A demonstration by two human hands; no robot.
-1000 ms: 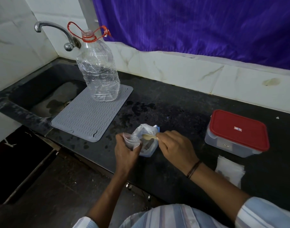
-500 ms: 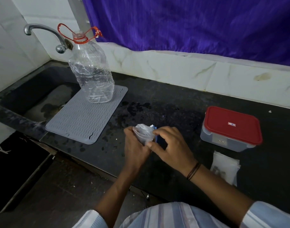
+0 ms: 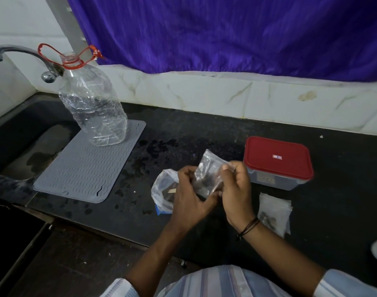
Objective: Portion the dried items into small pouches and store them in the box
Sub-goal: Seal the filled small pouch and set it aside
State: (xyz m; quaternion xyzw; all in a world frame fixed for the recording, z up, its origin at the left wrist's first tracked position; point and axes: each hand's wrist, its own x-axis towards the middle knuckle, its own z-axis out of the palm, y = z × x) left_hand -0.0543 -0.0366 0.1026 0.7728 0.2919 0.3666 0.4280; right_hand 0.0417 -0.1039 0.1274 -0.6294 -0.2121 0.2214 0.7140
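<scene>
Both hands hold a small clear pouch with dark dried bits above the black counter. My left hand grips its lower left side. My right hand pinches its upper right edge. Just left of my hands, the larger clear bag of dried items lies open on the counter with a small wooden spoon inside. A box with a red lid stands shut to the right. In front of it lies a filled pouch.
A grey ribbed mat lies at the left with a large empty plastic bottle on it. Beyond it are a sink and a tap. A purple curtain hangs behind. Wet patches mark the counter's middle.
The small pouch has come away from the big bag and moved right, held up by both hands. The spoon now lies in the big bag, which rests on the counter.
</scene>
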